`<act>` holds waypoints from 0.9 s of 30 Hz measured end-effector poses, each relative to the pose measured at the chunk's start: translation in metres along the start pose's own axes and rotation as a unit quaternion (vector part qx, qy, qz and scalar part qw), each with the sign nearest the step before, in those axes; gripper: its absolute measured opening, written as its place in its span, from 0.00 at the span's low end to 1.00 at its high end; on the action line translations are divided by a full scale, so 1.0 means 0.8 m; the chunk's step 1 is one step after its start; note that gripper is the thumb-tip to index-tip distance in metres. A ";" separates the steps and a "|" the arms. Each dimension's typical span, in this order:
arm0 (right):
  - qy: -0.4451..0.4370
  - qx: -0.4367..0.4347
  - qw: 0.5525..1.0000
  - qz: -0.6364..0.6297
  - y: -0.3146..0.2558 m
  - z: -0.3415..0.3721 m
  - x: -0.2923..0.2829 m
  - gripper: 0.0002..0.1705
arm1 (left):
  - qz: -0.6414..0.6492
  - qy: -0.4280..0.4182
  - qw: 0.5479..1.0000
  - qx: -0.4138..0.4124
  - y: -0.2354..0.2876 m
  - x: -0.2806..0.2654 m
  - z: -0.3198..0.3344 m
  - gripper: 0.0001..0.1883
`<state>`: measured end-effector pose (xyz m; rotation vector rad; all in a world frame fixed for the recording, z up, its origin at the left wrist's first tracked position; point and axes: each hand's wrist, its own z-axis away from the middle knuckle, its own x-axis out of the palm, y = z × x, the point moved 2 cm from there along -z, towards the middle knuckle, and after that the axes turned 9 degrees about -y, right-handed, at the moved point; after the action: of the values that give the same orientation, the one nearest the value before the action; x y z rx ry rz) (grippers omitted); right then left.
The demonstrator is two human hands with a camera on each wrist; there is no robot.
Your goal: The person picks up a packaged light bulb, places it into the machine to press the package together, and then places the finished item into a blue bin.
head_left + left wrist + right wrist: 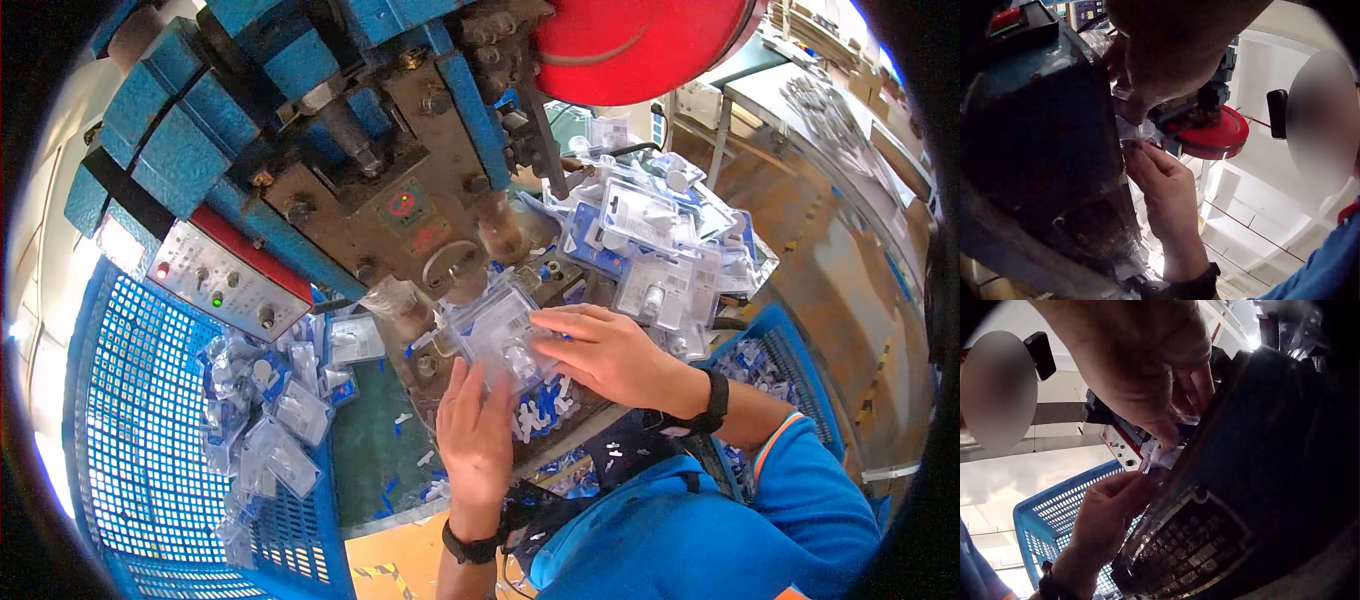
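A clear plastic blister package (492, 328) lies between the two hands beneath the press head. The left hand (474, 440) holds its near left edge, fingers pointing away from the body. Thumb and fingers of the right hand (618, 362) grip the right edge. Seen from the left wrist, the right hand (1169, 200) pinches the clear plastic (1132, 130). The right wrist view has the left hand (1107, 512) pinching the package (1163, 457) from below, under the right hand (1141, 375). Small white and blue pieces (540, 408) lie beside the package.
The blue press (285, 60) with a red wheel (640, 45) stands over the hands. A control box (225, 280) is at its left. Packages fill part of a blue basket (130, 400) at left; more are piled (650, 235) at right. Another blue basket (800, 370) sits by the right arm.
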<state>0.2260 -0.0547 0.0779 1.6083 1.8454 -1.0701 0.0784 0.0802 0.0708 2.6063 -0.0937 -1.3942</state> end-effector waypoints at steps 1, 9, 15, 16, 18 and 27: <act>-0.012 0.001 1.000 -0.002 0.004 0.001 0.003 0.16 | -0.003 -0.001 1.000 0.001 0.001 0.002 0.000 0.18; -0.044 -0.007 0.999 -0.002 0.010 0.002 0.004 0.19 | 0.007 -0.029 0.999 -0.015 0.007 -0.004 -0.007 0.17; -0.047 -0.001 0.999 -0.012 0.017 -0.002 0.008 0.21 | 0.005 -0.036 0.999 -0.033 0.002 -0.003 -0.012 0.15; -0.048 0.002 0.999 -0.014 0.017 -0.003 0.008 0.21 | 0.010 -0.036 0.999 -0.036 0.001 -0.002 -0.012 0.15; -0.050 0.007 0.999 -0.018 0.016 -0.004 0.007 0.21 | 0.019 -0.034 0.998 -0.039 -0.001 -0.002 -0.013 0.14; -0.029 -0.002 1.000 0.003 0.017 -0.007 0.005 0.16 | 0.027 -0.040 0.998 -0.037 -0.001 -0.002 -0.014 0.14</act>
<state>0.2391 -0.0479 0.0751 1.5623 1.8028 -1.0986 0.0868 0.0830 0.0781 2.4696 -0.1191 -1.4562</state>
